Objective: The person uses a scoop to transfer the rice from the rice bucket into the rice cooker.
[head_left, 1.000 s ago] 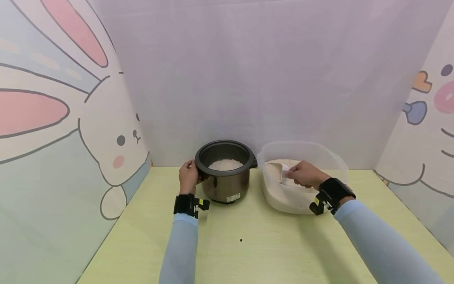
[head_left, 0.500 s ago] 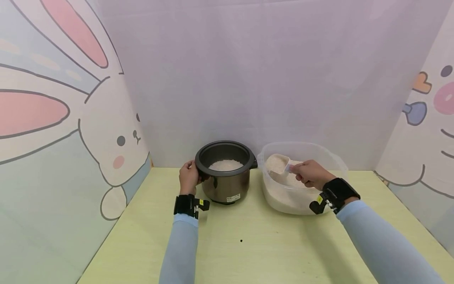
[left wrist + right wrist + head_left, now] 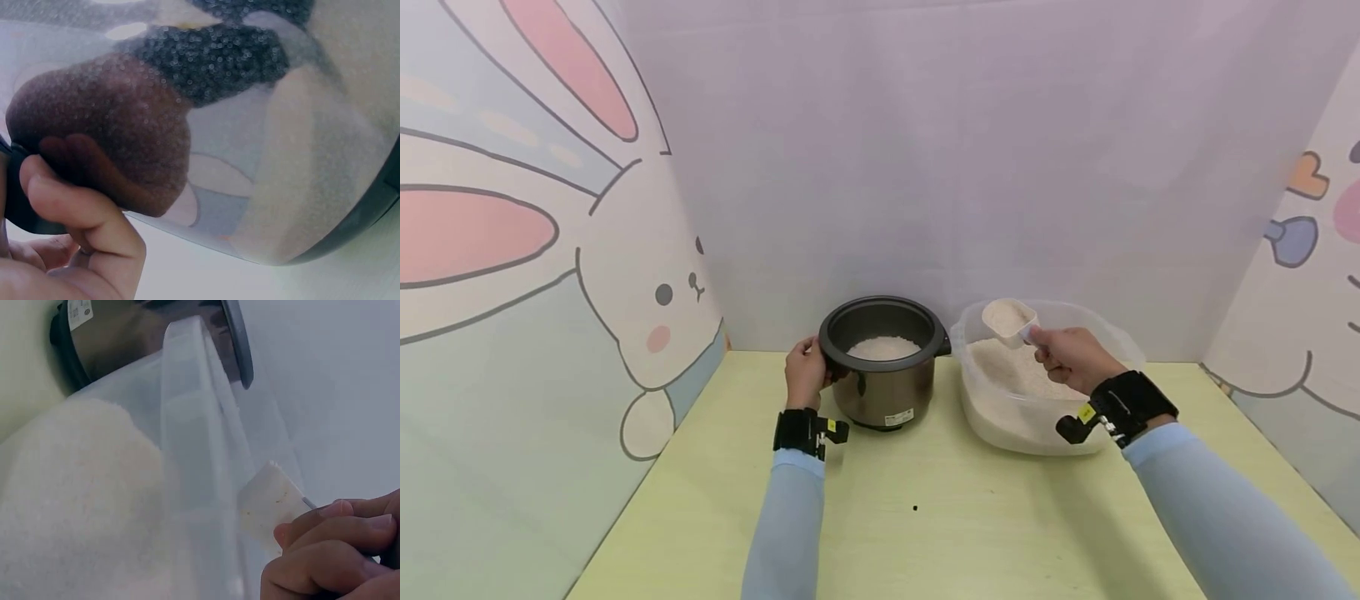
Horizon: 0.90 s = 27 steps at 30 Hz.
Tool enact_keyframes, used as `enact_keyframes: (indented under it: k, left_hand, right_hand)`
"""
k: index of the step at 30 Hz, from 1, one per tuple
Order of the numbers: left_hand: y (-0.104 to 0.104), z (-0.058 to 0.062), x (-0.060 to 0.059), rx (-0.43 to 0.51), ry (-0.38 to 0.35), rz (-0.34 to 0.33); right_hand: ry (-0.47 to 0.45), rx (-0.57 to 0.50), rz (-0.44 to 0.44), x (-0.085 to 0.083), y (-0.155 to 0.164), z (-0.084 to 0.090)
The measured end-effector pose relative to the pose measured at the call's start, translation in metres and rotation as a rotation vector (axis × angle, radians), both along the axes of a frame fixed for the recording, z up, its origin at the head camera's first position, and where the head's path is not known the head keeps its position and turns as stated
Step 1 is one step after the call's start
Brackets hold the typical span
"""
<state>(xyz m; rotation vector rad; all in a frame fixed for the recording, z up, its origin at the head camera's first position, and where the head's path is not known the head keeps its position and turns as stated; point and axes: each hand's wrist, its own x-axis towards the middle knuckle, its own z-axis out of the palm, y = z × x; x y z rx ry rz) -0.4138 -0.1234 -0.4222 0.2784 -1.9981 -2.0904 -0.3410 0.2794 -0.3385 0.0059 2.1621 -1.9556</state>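
While the left hand (image 3: 806, 379) grips the cooker (image 3: 883, 360), the right hand (image 3: 1070, 357) has lifted the rice-filled scoop (image 3: 1009, 320) higher.

The pot (image 3: 882, 379) is glossy mirror-like metal, the tub (image 3: 1047, 421) and scoop (image 3: 1009, 321) translucent smooth plastic.

Rice cooker pot (image 3: 883, 367) is dark grey on the rim with a shiny brownish-silver body, white rice (image 3: 883, 347) inside. The tub (image 3: 1120, 346) is clear plastic, the scoop (image 3: 1009, 321) whitish. Table (image 3: 940, 533) is pale yellow-green. Walls are lilac, the side panels (image 3: 535, 275) with white bunnies, pink ears and cheeks. Sleeves (image 3: 786, 533) are light blue.
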Motion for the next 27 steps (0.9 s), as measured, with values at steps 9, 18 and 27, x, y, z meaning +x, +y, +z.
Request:
enact_keyframes:
  k: [9, 18, 27]
  left_hand:
    - [0.001, 0.001, 0.0, -0.007, 0.005, 0.005]
    - [0.001, -0.001, -0.001, -0.023, -0.002, 0.017]
    - [0.003, -0.001, -0.003, -0.012, -0.001, 0.017]
  right_hand:
    - [0.075, 0.024, 0.008, 0.005, -0.028, 0.026]
    - [0.114, 0.04, -0.022, 0.004, -0.071, 0.038]
    - [0.235, 0.114, -0.069, -0.002, -0.106, 0.039]
